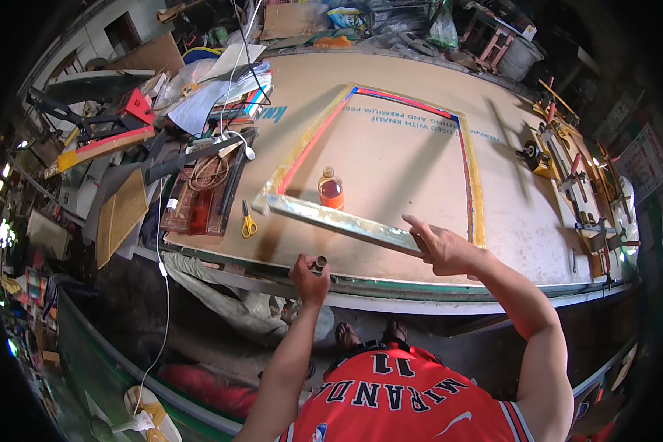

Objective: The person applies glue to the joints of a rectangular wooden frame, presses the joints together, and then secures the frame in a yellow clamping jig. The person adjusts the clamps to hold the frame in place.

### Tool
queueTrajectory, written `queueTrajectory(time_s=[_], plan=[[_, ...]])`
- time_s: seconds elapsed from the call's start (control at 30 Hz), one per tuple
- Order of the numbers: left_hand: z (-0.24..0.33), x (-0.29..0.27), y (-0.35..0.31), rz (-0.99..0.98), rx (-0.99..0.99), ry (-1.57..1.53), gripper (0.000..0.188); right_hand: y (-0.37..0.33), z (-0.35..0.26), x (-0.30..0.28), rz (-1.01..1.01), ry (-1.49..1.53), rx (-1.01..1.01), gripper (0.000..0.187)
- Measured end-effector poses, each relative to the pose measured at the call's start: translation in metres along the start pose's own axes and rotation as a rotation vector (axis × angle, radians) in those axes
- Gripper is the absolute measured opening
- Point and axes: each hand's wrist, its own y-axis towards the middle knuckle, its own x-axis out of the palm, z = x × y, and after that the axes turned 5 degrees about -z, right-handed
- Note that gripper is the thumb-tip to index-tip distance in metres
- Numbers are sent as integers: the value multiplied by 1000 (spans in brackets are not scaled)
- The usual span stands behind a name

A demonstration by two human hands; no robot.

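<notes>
My right hand (443,249) grips the near rail of a rectangular frame (346,220) by its right end, fingers closed around the edge. That rail looks raised off the board. Paint-like red, blue and yellow bands run along the frame's sides. In my left hand (309,281), at the table's front edge, is a small round cap (320,262), hollow side up. An uncapped glass bottle (331,190) with orange-red liquid shows within the frame's outline, just behind the near rail. Yellow-handled scissors (249,224) lie left of the frame.
A large printed board (309,81) covers the table. Clamps and hinged wooden fixtures (567,169) line the right edge. Papers (206,110), a red-and-black tool (134,110) and a coiled cable (210,171) crowd the left. A white cord (162,295) hangs in front.
</notes>
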Motion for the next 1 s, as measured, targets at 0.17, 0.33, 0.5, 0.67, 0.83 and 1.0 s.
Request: queueTrajectory(time_s=[0.17,0.33,0.5,0.67,0.83,1.0], plan=[[-1,1,-6,60,52,-119,70,-20,53,49,6,-134,-6,97],[3,-4,-6,6,65,-124,64,-9,87,87,63,-146,29,95],[7,-7,-8,-17,87,-166,62,-2,109,112,112,-160,-32,95],[35,-1,-3,112,160,-83,64,-15,109,125,194,-193,32,94],[95,24,46,-22,155,168,63,-43,80,116,294,-211,49,90],[121,69,82,-233,111,255,65,-70,73,118,373,-99,92,86]])
